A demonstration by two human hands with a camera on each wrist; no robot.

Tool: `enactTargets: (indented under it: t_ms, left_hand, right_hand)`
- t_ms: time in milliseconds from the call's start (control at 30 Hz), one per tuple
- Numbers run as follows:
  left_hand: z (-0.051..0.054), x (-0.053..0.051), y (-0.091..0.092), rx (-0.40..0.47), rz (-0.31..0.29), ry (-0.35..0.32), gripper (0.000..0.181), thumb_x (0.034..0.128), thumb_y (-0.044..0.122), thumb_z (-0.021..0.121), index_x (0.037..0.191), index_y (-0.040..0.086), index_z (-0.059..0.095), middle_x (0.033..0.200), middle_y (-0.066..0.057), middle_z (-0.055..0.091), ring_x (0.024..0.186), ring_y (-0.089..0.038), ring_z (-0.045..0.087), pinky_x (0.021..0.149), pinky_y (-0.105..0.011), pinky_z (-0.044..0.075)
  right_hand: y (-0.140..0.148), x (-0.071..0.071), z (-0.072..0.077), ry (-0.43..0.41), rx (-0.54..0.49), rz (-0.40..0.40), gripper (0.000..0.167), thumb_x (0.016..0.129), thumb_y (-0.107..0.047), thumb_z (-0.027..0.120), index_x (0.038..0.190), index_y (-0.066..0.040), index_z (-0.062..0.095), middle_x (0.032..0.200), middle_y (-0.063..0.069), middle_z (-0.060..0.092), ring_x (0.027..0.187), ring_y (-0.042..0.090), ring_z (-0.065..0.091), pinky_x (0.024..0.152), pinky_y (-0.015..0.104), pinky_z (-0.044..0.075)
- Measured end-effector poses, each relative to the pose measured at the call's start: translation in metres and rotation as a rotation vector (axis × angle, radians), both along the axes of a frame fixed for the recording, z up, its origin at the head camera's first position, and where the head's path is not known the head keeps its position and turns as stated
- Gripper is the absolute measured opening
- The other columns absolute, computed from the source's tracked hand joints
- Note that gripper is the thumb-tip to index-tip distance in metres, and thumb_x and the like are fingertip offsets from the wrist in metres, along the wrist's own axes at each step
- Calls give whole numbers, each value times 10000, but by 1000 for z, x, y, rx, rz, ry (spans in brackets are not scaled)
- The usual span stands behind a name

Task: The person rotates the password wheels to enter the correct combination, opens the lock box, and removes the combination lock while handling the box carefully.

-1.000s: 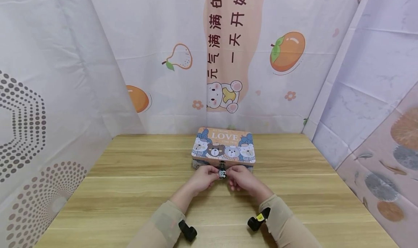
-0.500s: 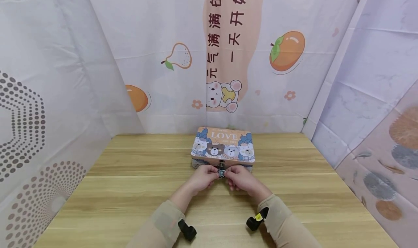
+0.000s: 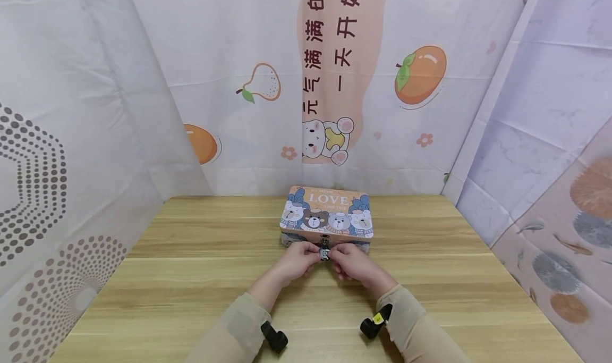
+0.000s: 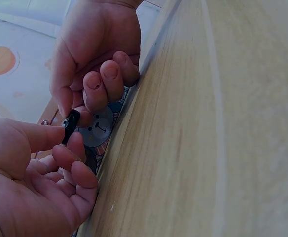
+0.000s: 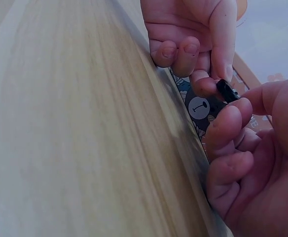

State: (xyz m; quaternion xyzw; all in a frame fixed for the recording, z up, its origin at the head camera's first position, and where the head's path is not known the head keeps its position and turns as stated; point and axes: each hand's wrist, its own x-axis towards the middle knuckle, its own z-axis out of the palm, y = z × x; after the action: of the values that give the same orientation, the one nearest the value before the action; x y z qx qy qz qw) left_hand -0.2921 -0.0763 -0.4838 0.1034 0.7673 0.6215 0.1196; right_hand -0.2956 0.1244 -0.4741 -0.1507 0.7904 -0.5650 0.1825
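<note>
printed curtains (image 3: 229, 33): hang behind and to both sides, fruit motifs on the rear one.
wooden worktop (image 3: 215, 288): pale grain, level.
tin box (image 3: 327, 214): lid down, bears and "love" printed on top; stands at the worktop's far edge, just right of its middle.
left hand (image 3: 295, 260): fingers curled, thumb and forefinger pinching the left side of a small padlock (image 3: 324, 254).
right hand (image 3: 356, 262): likewise curled, thumb and forefinger pinching the right side.
clasp (image 3: 325, 239): front of box, just above the padlock; shackle's state cannot be told.
</note>
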Motion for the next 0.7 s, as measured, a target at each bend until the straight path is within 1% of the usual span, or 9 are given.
enactTargets:
  t_ms: [233,333,567,700]
  left_hand:
    - [1,0,0,-8,-1,3,143,974,50,616,1063,-59,641,869,-131,674,586,-133,485,528,-251,423]
    - [1,-1,0,-8,0,1,139,974,47,615,1061,-58,643,874,-134,680,587,-134,488,527,-251,424]
    - [1,-1,0,-3,-2,8,150,964,46,623,1067,-62,644,888,-142,688,586,-137,491,523,-251,425]
    - [1,-1,0,-8,3,0,156,963,48,622,1076,-59,640,879,-125,681,591,-139,489,528,-254,425]
  right_hand:
    - [-1,-1,-1,-11,-1,-13,317,1049,-172,465,929,101,569,609,18,499,474,129,497,413,217,340]
    - [-1,-1,-1,-22,-6,-23,313,1056,-187,468,920,78,565,609,20,495,476,130,495,418,219,346]
    - [1,-1,2,-56,-36,-65,408,1064,-261,454,729,-38,518,587,24,508,461,122,481,414,224,325]
    - [2,-1,3,-60,-27,-67,428,1068,-256,432,708,-45,526,583,19,510,459,118,470,421,228,322]
